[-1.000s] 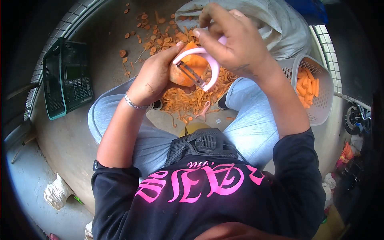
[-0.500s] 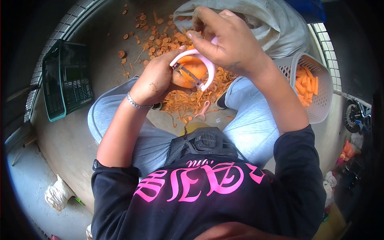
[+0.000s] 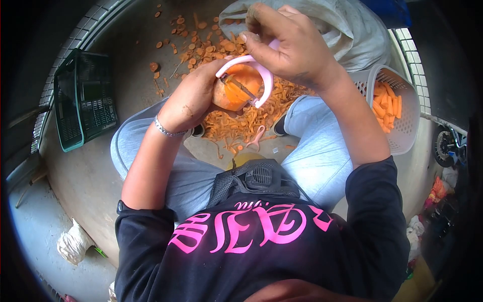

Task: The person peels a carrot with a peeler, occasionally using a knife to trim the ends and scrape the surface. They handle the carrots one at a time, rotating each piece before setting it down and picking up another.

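My left hand (image 3: 195, 89) is wrapped round a thick orange carrot (image 3: 232, 95), its end turned toward me. Part of the carrot's surface is bright and smooth, while the lower left side looks duller. My right hand (image 3: 289, 45) grips a pink peeler (image 3: 267, 75) by its handle, which the fingers mostly hide. The peeler's metal blade (image 3: 240, 86) lies across the carrot's face, seemingly against it. Beneath both hands, carrot peelings (image 3: 236, 126) are heaped on the floor between my legs. A second pink peeler (image 3: 257, 138) rests at the near edge of the heap.
To the right stands a pale perforated basket (image 3: 405, 136) holding several peeled carrots (image 3: 386, 106). A large whitish sack (image 3: 352, 38) lies beyond my right hand. Carrot slices (image 3: 198, 53) are scattered ahead. At left is a dark green crate (image 3: 83, 100).
The peeler has shifted slightly right and up with my right hand. In my left hand the carrot is turned a little, showing more of its duller side.
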`<state>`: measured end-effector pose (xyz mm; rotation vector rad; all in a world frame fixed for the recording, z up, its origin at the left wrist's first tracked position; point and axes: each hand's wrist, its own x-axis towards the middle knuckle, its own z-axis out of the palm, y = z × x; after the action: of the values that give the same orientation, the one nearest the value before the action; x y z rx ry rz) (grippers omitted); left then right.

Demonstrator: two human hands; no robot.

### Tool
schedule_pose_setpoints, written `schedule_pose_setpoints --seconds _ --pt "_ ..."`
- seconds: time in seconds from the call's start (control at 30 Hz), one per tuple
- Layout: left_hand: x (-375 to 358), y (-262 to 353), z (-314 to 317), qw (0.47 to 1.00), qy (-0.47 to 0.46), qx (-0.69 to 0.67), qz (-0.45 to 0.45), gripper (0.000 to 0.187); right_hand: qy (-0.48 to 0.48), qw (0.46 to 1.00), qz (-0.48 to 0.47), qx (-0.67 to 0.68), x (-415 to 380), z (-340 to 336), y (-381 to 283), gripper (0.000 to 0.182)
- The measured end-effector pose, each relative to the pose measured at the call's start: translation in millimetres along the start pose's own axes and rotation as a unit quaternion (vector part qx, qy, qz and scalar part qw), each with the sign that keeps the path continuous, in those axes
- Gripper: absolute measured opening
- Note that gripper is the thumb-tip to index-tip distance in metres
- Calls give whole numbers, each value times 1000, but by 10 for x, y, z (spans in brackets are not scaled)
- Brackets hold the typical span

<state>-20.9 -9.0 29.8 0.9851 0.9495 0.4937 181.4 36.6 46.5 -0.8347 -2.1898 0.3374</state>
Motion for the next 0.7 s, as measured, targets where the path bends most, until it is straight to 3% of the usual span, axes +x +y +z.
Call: schedule_pose_setpoints --seconds 0.1,0.17,0.23,0.33,0.4,0.5,0.6,0.63,0.7 --pt "-15 22 34 997 3 -72 -26 43 20 999 -20 -35 -12 -25 30 16" --pt "-43 12 -87 994 -35 -93 -49 43 23 994 66 -84 -11 -189 153 16" --pt "-114 -65 -152 995 -4 94 31 43 49 985 123 -111 -52 -311 317 16" --pt "-85 -57 -82 998 31 55 26 46 84 976 187 -69 -36 -389 370 14" --pt "-71 44 -2 994 26 -98 -50 46 73 962 262 28 -9 -402 212 12" --pt "-45 95 52 983 47 -151 -90 46 51 959 238 143 -37 -289 114 11" --pt "-26 105 70 981 60 -152 -104 47 -7 955 241 171 17 -271 -150 12" --pt "-25 123 91 982 68 -146 -102 47 -47 968 225 100 23 -269 -161 13" --pt "-25 171 144 982 84 -135 -100 47 -12 994 105 30 -21 -175 -109 15"
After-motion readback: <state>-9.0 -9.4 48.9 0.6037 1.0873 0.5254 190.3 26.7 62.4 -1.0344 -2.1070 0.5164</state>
